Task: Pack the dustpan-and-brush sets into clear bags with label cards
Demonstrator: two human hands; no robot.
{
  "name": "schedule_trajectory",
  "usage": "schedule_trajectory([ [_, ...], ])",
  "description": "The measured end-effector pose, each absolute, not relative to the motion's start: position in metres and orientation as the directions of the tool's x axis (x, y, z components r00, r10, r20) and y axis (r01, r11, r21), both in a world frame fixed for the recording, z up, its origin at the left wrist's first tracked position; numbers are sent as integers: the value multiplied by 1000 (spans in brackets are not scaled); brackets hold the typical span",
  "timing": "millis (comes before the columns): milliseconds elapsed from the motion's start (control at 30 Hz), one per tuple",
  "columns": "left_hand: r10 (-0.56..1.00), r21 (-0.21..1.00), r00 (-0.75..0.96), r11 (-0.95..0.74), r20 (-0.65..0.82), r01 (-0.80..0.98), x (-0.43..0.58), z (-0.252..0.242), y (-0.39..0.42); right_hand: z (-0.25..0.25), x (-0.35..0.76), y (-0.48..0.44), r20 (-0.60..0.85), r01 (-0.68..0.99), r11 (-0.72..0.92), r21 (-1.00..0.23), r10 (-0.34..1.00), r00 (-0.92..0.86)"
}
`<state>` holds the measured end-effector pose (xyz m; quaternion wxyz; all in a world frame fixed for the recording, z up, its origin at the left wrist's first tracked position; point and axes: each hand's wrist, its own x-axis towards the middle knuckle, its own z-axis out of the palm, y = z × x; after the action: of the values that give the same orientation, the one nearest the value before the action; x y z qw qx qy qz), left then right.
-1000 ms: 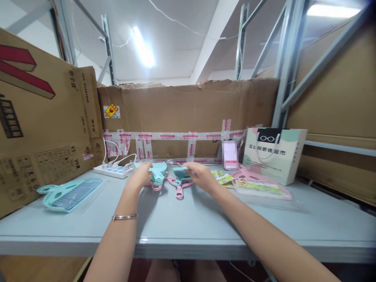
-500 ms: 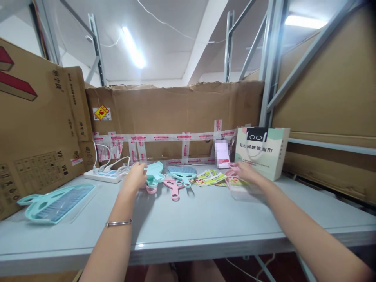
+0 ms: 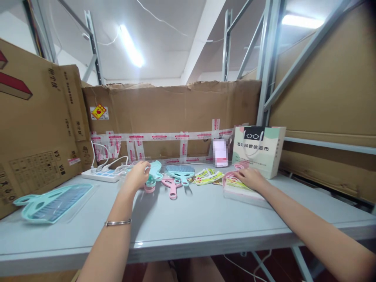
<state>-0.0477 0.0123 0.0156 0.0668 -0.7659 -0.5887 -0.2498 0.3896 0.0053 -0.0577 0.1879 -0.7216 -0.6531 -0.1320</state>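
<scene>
My left hand [image 3: 137,175] reaches to a small stack of dustpans, its fingers curled on the edge of a teal dustpan [image 3: 155,170]. A pink handle end [image 3: 149,188] shows beneath that dustpan. To the right, my right hand [image 3: 251,178] has its fingers closed on a pink dustpan [image 3: 229,181] in clear wrapping, with a printed card in it. Between the hands lie a pink brush [image 3: 172,188] and a teal brush [image 3: 182,175] with blue bristles. Several yellow-green printed cards [image 3: 207,176] are spread beside them.
A wrapped teal dustpan with brush [image 3: 55,203] lies at the left of the grey table [image 3: 188,223]. Behind stand a power strip [image 3: 101,175], a phone [image 3: 220,152] and a paper bag [image 3: 258,152]. Cardboard boxes [image 3: 152,109] and metal posts [image 3: 266,66] enclose the table.
My right hand has lowered and moved slightly right with the pink dustpan, which now sits flatter by the table. My left hand stays at the teal dustpan. The view has shifted slightly.
</scene>
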Motion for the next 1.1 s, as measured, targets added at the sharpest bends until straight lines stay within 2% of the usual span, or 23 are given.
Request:
schedule_trajectory([
  [67,866,198,186,-305,464,931,-46,16,11,-59,393,6,454,998,1,-70,890,31],
  [133,864,212,185,-313,469,926,-46,16,11,-59,393,6,453,997,11,-79,891,26],
  [267,862,234,192,-332,470,914,-46,15,11,-58,388,4,343,976,-177,-129,915,211],
  [333,855,237,198,-343,479,909,-46,15,11,-56,386,2,335,966,-226,-126,907,256],
  [533,842,244,216,-373,494,895,-45,14,12,-43,384,-6,435,944,-278,-179,838,329],
  [700,825,253,219,-394,521,884,-43,14,12,-33,386,-6,607,948,-231,-218,729,317],
  [833,803,263,212,-412,557,872,-43,14,12,-21,378,1,570,933,-222,-285,743,351],
  [1000,717,264,233,-509,657,819,-38,17,12,5,341,15,672,960,-11,-281,712,205],
  [1100,693,359,202,-573,692,736,-27,18,9,23,303,25,743,950,182,-252,665,70],
])
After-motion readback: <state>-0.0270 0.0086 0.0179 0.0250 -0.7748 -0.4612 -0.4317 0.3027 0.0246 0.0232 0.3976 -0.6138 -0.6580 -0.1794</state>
